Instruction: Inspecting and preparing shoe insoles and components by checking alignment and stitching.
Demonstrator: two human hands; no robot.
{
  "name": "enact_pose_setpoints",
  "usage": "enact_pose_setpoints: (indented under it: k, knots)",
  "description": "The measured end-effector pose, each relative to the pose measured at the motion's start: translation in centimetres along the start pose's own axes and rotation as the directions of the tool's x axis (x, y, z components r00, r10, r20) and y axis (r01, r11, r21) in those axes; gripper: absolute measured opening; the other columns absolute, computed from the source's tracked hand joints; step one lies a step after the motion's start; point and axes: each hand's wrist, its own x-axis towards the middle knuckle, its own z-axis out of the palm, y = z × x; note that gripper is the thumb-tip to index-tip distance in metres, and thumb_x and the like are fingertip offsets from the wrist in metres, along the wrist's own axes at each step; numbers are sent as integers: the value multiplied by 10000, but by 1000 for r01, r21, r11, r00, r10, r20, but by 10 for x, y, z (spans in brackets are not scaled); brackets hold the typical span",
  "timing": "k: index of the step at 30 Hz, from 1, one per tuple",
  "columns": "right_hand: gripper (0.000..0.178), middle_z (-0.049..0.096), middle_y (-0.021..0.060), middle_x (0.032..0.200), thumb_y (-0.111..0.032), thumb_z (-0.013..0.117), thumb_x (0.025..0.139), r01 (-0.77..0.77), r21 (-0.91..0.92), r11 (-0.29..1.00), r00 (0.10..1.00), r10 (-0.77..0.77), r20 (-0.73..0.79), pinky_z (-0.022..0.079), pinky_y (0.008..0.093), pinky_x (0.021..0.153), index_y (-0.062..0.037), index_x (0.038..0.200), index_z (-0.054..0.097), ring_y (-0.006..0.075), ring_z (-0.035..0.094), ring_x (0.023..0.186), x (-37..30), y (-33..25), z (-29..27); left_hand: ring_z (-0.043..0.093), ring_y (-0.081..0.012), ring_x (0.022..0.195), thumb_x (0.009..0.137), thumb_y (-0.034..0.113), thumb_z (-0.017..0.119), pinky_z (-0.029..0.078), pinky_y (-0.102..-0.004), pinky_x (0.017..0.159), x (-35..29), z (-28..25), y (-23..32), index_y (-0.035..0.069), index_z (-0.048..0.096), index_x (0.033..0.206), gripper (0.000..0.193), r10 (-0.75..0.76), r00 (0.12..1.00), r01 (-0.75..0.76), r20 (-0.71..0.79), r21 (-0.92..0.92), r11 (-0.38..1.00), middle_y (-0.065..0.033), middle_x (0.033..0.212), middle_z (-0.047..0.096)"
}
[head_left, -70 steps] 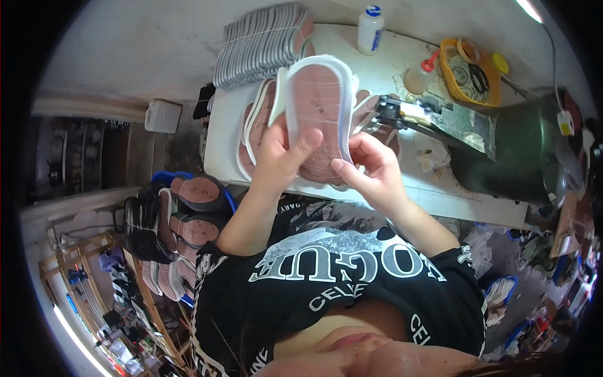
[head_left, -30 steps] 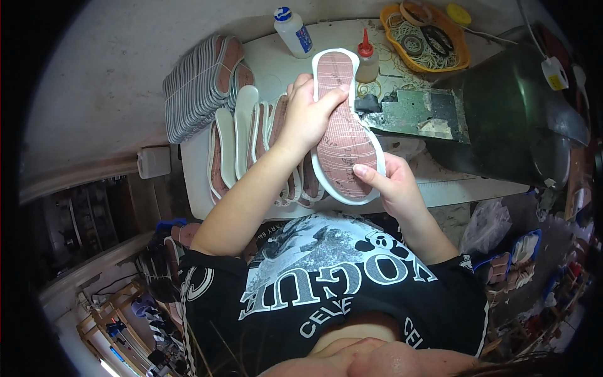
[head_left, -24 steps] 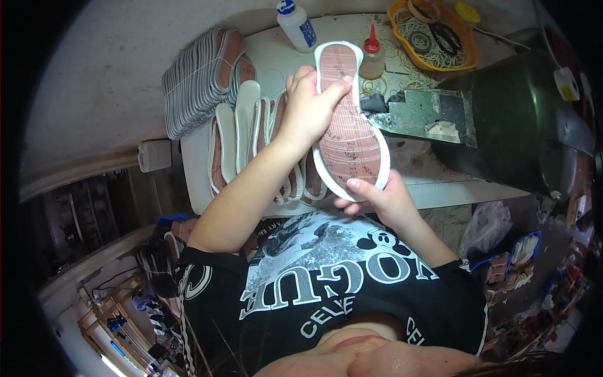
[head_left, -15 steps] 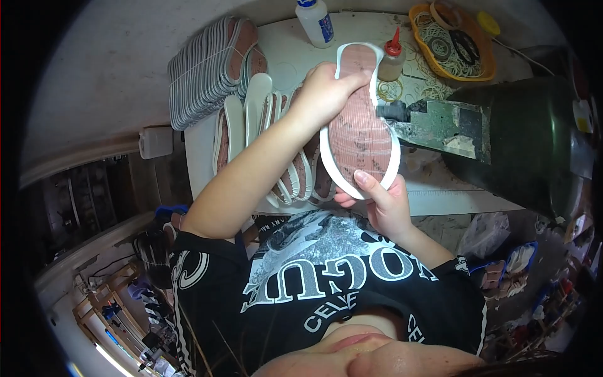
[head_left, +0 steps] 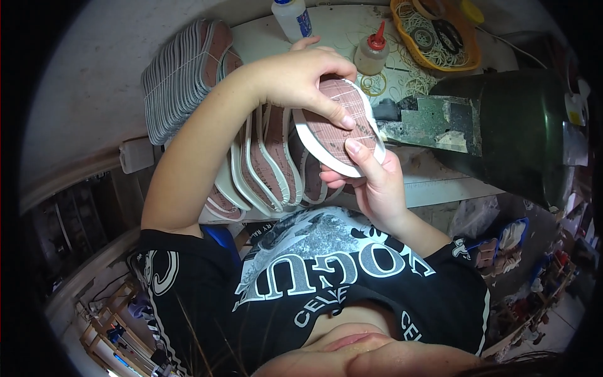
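Observation:
Between my hands is a shoe insole (head_left: 326, 135) with a pinkish-brown, line-patterned face and a white rim. It looks foreshortened or bent, and its far narrow end is hidden. My left hand (head_left: 301, 78) grips it from the far side, thumb pressed on the patterned face. At the near rounded end my right hand (head_left: 380, 182) pinches it, thumb on top and fingers underneath. The insole's right edge is close to the tip of a green machine arm (head_left: 433, 125); whether they touch I cannot tell. Loose insoles (head_left: 273, 147) lie in a row beneath my left forearm.
A tied stack of insoles (head_left: 182, 75) stands at the far left. Behind my hands are a white bottle (head_left: 292, 19) and a red-tipped glue bottle (head_left: 372, 53). A yellow basket (head_left: 471, 53) holds rubber bands and tape rolls. The dark green machine body (head_left: 521, 132) fills the right side.
My left hand has moved from the insole's narrow end toward its rounded end. The insole has tilted or bent and now shows less of its length. The whole view has shifted slightly.

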Motion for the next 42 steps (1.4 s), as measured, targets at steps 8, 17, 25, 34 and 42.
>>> enact_pose_setpoints:
  k: [8, 17, 25, 34, 42]
  knots:
    - [356, 654, 163, 992, -238, 493, 953, 86, -34, 996, 993, -89, -76, 572, 271, 700, 57, 1148, 537, 205, 675, 835, 0, 0, 5, 579, -257, 772, 755, 506, 672, 452, -365, 761, -14, -8, 21, 22, 579, 939, 526, -231, 972, 226, 53, 82, 971, -141, 763, 594]
    - [296, 670, 119, 940, -236, 551, 922, 39, -11, 999, 997, -40, -63, 558, 247, 676, 21, 1065, 592, 160, 672, 778, 3, -2, -1, 532, -152, 654, 764, 504, 667, 414, -297, 576, -40, 13, 38, 4, 600, 897, 521, -419, 900, 417, -120, -38, 908, -84, 696, 566]
    - [259, 661, 75, 900, -229, 577, 899, 105, -112, 988, 993, -110, -46, 509, 238, 676, 9, 996, 608, 129, 642, 780, -3, -7, -13, 636, -211, 721, 727, 494, 708, 484, -288, 624, -45, 45, 52, -73, 648, 946, 611, -706, 707, 627, -31, -433, 647, -147, 812, 656]
    - [319, 648, 71, 983, -167, 678, 835, 159, -354, 922, 987, -135, 92, 467, 208, 665, 26, 1076, 597, 84, 608, 789, -26, 3, -27, 662, -206, 650, 786, 548, 626, 551, -341, 563, -47, 66, 80, -43, 665, 943, 613, -755, 653, 608, 62, -636, 474, -157, 781, 666]
    - [261, 669, 53, 868, -198, 690, 826, 115, -433, 894, 993, -120, 18, 466, 208, 685, 28, 953, 661, 74, 608, 757, -11, -20, -37, 604, -87, 517, 759, 428, 728, 461, -178, 461, -56, 76, 77, 29, 670, 842, 411, -719, 695, 462, 5, -770, 440, -51, 632, 639]
